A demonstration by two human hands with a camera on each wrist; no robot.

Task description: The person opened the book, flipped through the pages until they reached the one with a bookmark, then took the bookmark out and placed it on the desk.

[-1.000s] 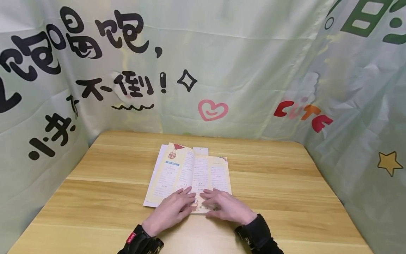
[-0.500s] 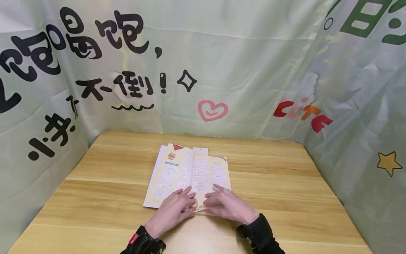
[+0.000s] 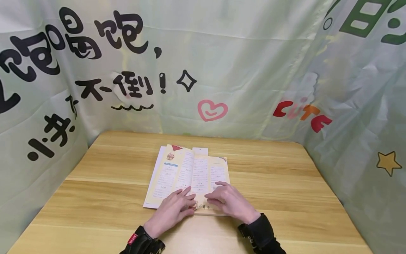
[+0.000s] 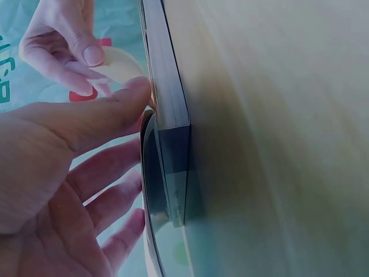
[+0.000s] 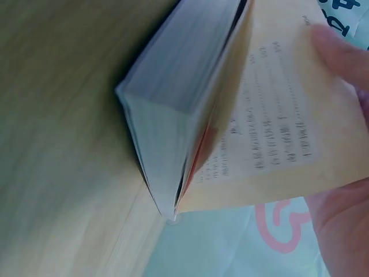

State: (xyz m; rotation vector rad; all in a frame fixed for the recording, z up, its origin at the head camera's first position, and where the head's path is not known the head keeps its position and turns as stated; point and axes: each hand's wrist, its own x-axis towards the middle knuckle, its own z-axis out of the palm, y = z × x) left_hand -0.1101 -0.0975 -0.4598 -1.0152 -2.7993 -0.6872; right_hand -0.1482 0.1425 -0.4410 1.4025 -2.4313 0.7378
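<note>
An open book (image 3: 200,173) lies on the table, its cream pages printed with columns of text and small coloured drawings. My left hand (image 3: 173,211) rests on the lower left page, thumb close to the spine and fingers spread. My right hand (image 3: 233,203) is over the lower part of the right page. Its thumb and fingers pinch a page (image 5: 277,133), which stands raised from the thick page block (image 5: 167,63) in the right wrist view. In the left wrist view that page's corner (image 4: 122,64) bends up under the right thumb.
A pale cover edge (image 3: 154,181) shows along the book's left side, and a white tab (image 3: 200,151) sticks out beyond its top. The wooden table (image 3: 279,183) meets a printed fabric backdrop (image 3: 247,81) at the back and sides.
My right hand has shifted slightly right and away from the book's near edge, its index finger raised more. The left hand stays almost in place on the left page.
</note>
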